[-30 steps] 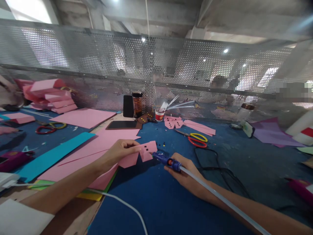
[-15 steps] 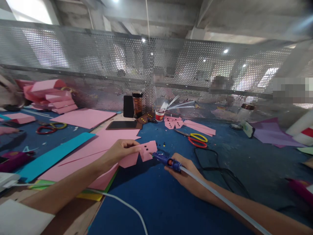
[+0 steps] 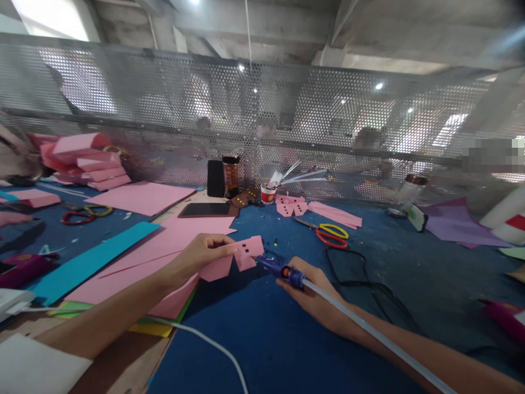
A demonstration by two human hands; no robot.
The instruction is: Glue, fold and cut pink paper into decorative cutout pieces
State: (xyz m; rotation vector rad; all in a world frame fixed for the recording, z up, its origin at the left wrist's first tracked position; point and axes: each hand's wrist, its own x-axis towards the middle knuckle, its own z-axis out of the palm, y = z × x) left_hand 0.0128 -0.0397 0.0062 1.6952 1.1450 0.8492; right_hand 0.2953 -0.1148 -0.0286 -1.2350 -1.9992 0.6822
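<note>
Pink paper, cut into a notched piece (image 3: pixel 241 260) with small black squares on it, is held up over the middle of the blue bench (image 3: pixel 246 339). The left hand (image 3: pixel 209 250) pinches its upper edge between thumb and fingers. The right hand (image 3: pixel 309 302) is closed round a blue glue gun (image 3: pixel 268 265), though the gun's body hides some of its fingers. The nozzle is at the piece's right flap; I can't tell from here whether it touches, nor see any glue.

To my eye, the thin card could bend or swing, being pinched at one side only, and smear a bead. A slip of the nozzle might scorch the paper or catch a fingertip. The long glue stick (image 3: pixel 361 326) lies along the right forearm, so a bump there could tip the aim.

Blue surface runs from between the forearms towards the bench's near edge, crossed by a white cable (image 3: pixel 205 336). On the right, a black cord (image 3: pixel 361 282) loops beside the wrist, with scissors (image 3: pixel 319 226) beyond. Pink sheets (image 3: pixel 197 225) crowd the left. Towards the far edge are a red-and-white cup (image 3: pixel 268 195) and another dotted pink piece (image 3: pixel 290 206), before a perforated screen (image 3: pixel 164 82).
</note>
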